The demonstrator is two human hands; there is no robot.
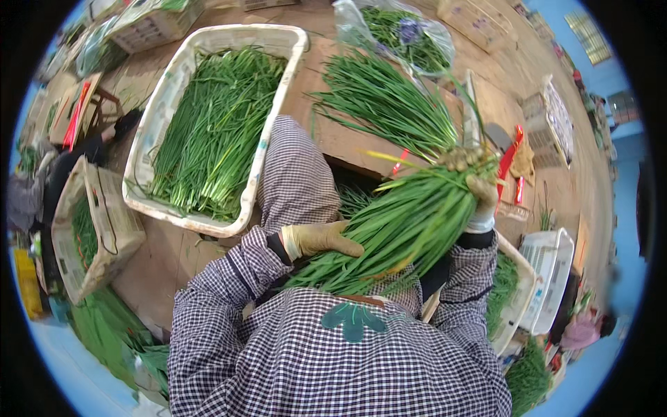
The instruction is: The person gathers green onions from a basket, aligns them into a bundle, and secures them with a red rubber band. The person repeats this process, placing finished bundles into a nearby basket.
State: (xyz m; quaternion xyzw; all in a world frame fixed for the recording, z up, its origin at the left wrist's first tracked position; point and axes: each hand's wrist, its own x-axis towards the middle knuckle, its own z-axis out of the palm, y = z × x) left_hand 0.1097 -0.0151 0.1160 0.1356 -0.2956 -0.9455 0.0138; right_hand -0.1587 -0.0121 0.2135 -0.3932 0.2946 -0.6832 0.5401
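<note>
A large bunch of long green leaves, which look like Chinese chives, lies slanted across my lap. My right hand, in a tan glove, grips it near the root end. My gloved left hand holds the leafy end, thumb on top and fingers hidden beneath. A few leaves in the bunch are yellow. Just beyond the roots, another spread of chives rests on a brown board. To the left of my knee stands a white plastic crate with chives laid lengthwise in it.
A clear plastic bag of greens sits beyond the board. Red strips lie at the right. Another crate is at the left, and a white crate at the right. People sit at both sides, one in a pink top.
</note>
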